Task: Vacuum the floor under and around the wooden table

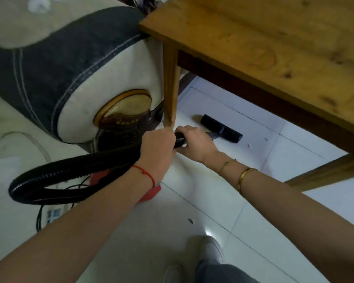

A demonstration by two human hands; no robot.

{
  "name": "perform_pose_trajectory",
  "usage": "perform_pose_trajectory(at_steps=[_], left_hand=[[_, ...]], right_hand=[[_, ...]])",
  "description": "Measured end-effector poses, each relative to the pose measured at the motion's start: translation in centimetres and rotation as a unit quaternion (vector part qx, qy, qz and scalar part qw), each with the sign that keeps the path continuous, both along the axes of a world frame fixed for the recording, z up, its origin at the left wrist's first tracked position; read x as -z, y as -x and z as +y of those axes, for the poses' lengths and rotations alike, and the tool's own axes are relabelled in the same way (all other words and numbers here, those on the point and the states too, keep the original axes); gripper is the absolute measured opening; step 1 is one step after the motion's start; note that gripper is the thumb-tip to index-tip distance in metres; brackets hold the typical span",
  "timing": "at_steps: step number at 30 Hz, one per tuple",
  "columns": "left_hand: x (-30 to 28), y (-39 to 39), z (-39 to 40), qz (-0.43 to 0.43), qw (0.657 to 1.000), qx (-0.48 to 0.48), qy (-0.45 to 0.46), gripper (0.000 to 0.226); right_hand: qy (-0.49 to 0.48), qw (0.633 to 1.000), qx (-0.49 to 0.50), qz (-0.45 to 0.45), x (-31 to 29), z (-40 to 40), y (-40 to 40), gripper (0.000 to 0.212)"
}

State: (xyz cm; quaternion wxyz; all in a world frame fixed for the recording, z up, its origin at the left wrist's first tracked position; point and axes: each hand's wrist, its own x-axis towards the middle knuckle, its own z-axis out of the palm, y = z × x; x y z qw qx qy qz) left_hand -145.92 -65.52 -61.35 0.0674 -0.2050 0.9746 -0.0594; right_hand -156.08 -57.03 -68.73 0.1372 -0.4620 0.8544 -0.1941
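Both hands on the vacuum under the wooden table (264, 43): my left hand (157, 148) is closed around the black ribbed hose (65, 170), and just ahead of it my right hand (194, 141) is clamped on the hose's front end, where the wand begins. Beyond the right hand's knuckles the black floor nozzle (221, 128) lies flat on the white tiled floor (264, 211), beneath the tabletop's near edge. A table leg (171, 88) comes down just above the left hand, its foot almost touching my knuckles. Behind the left wrist, which wears a red thread (145, 172), the hose loops back over the red vacuum body (151, 193), partly hidden by my forearm. Left of the grip sits a sofa arm (74, 64), dark and cream. Gold bracelets (243, 176) circle the right wrist. Near my elbows, a dark speck (190, 221) lies on the tile, and two light shoes (208, 249) show blurred.
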Motion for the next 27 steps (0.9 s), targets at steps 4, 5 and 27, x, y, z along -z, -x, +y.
perform_pose_trajectory(at_steps=[4,5,27], left_hand=[[-2.8,-2.0,0.2,-0.050,0.998,-0.028,-0.027,0.027],[-3.4,-2.5,0.2,-0.062,0.997,-0.032,-0.032,0.026],[-14.3,-8.0,2.8,-0.119,0.975,-0.029,-0.184,0.030]], right_hand=[[-0.053,0.997,-0.008,-0.049,-3.8,-0.2,-2.6,0.037],[-0.059,0.996,-0.009,-0.066,-4.7,-0.1,-3.2,0.037],[-0.121,0.976,0.002,-0.183,-13.6,4.3,-8.0,0.037]])
